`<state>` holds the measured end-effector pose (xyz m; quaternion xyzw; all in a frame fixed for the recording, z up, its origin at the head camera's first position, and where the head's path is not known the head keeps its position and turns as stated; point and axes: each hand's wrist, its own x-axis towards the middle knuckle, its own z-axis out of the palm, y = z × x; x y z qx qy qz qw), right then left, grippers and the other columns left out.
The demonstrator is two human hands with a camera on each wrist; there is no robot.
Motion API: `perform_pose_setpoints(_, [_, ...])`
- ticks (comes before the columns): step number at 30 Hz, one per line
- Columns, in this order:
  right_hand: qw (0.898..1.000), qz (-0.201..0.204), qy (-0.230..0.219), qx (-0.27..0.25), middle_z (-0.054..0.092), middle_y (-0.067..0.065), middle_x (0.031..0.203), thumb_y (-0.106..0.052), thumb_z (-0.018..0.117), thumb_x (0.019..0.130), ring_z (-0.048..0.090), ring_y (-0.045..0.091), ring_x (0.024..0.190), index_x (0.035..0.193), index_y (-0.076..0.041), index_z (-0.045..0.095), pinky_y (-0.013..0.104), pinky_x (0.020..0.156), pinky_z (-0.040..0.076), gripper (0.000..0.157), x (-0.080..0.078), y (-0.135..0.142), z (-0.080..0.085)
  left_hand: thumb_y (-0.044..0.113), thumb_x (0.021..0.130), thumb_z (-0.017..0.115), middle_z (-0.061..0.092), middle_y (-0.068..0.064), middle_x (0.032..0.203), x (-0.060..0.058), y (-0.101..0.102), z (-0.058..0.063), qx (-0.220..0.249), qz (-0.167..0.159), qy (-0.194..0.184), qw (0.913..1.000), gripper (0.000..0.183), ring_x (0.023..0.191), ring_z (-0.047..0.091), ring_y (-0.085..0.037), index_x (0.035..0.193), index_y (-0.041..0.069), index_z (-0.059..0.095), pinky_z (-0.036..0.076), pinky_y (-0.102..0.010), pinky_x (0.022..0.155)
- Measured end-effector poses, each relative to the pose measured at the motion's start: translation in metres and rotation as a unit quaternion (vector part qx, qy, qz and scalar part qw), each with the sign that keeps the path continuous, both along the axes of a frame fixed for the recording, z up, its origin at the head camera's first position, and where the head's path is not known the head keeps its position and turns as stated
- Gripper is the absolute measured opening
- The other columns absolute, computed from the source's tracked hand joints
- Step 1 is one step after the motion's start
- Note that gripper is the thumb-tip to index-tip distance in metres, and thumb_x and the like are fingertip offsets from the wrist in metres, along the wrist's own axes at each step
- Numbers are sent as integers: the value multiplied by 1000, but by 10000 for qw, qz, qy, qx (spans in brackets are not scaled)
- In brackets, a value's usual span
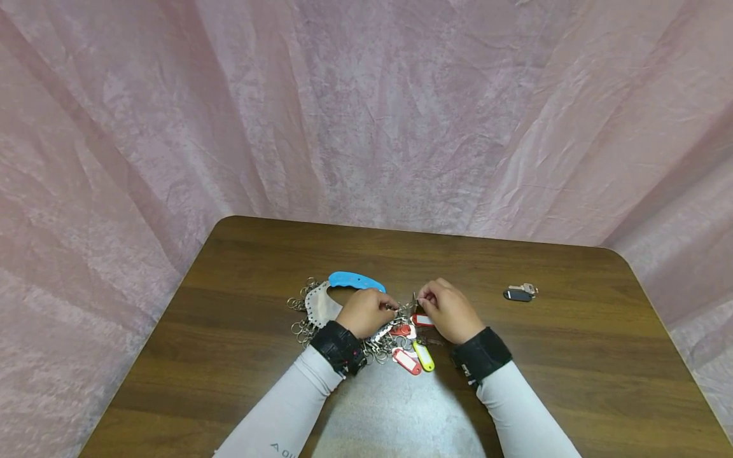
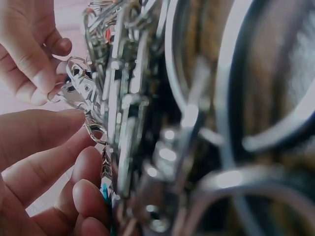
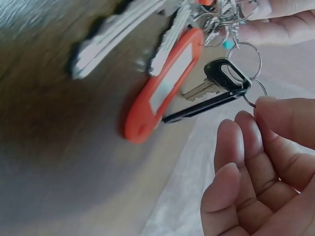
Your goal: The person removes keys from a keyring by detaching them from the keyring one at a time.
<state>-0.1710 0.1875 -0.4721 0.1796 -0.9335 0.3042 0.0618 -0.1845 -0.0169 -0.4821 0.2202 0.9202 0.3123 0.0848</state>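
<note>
Blue-handled key holder (image 1: 321, 306) sits lower centre of frame on worktop (image 1: 578, 356). Left grip (image 1: 364, 313) pinches small metal clasp (image 2: 92, 129), seemingly; view blurred. Right grip (image 1: 454, 313), thumb and fingertip together, has thin ring (image 3: 265, 89) beside black-headed key (image 3: 210, 73). We judge ring-and-clasp fiddling in hand; next move calls for steady two-handed pinch.

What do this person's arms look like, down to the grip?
White fabric sleeves, the left one marked with dark lettering, end at broad black wristbands. A small pale marking shows on the right band. Left grip and right grip are ungloved human hands.
</note>
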Motion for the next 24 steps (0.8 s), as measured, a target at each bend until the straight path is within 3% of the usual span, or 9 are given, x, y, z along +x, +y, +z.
perform_pose_setpoints(8, [9998, 98, 92, -130, 52, -3, 80, -5, 66, 86, 49, 11, 70, 86, -12, 61, 30, 63, 44, 8, 3, -4, 6, 19, 84, 70, 52, 6, 70, 2, 1, 4, 291, 64, 339, 9990, 14, 66, 48, -8, 98, 17, 72, 40, -24, 59])
perform_pose_setpoints(14, [9996, 138, 175, -178, 52, -3, 80, -5, 65, 87, 50, 11, 71, 87, -11, 60, 31, 64, 45, 8, 4, -7, 6, 17, 82, 70, 55, 11, 74, 2, 4, 6, 529, 22, 427, 9977, 11, 70, 50, -5, 93, 19, 71, 43, -24, 65])
perform_pose_setpoints(24, [9987, 385, 81, -326, 52, -3, 85, -6, 62, 90, 52, 10, 76, 90, -11, 57, 30, 66, 47, 7, 8, -13, 7, 16, 83, 71, 54, 7, 76, 4, 5, 4, 628, -26, 519, 9967, 6, 70, 50, -6, 88, 18, 69, 43, -21, 62])
